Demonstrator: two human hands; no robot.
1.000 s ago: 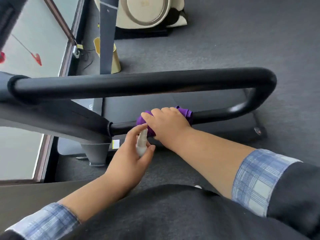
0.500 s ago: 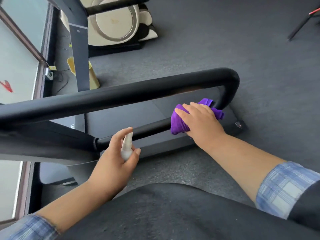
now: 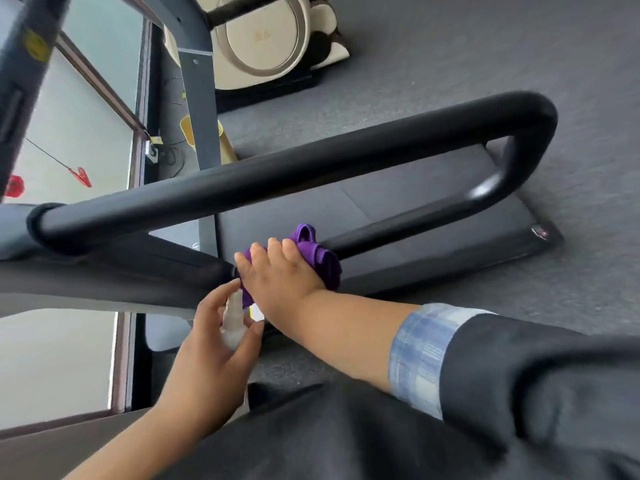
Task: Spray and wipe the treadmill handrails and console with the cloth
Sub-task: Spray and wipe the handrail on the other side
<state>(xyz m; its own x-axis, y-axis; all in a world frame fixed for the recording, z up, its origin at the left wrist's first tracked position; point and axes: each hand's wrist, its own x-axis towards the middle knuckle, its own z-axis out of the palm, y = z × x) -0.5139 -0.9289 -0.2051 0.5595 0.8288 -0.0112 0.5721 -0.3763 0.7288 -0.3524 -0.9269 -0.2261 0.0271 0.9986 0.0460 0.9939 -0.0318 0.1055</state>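
Now right hand (image 3: 280, 271) gripping purple cloth (image 3: 320, 258) slid back along lower handrail (image 3: 398, 230), beside left hand (image 3: 214, 351) pinching spray bottle (image 3: 232, 320).

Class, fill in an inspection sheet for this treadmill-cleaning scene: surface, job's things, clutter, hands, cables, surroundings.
Surface: grey carpet floor; black treadmill deck.
Job's things: purple cloth wrapped on the lower handrail; upper handrail bare; small white spray bottle.
Clutter: yellow cone-shaped object by the upright post.
Hands: right hand grips the cloth on the rail; left hand holds the bottle.
Cables: thin dark wires on the floor near the window.
Surroundings: window on the left; cream exercise machine beyond.
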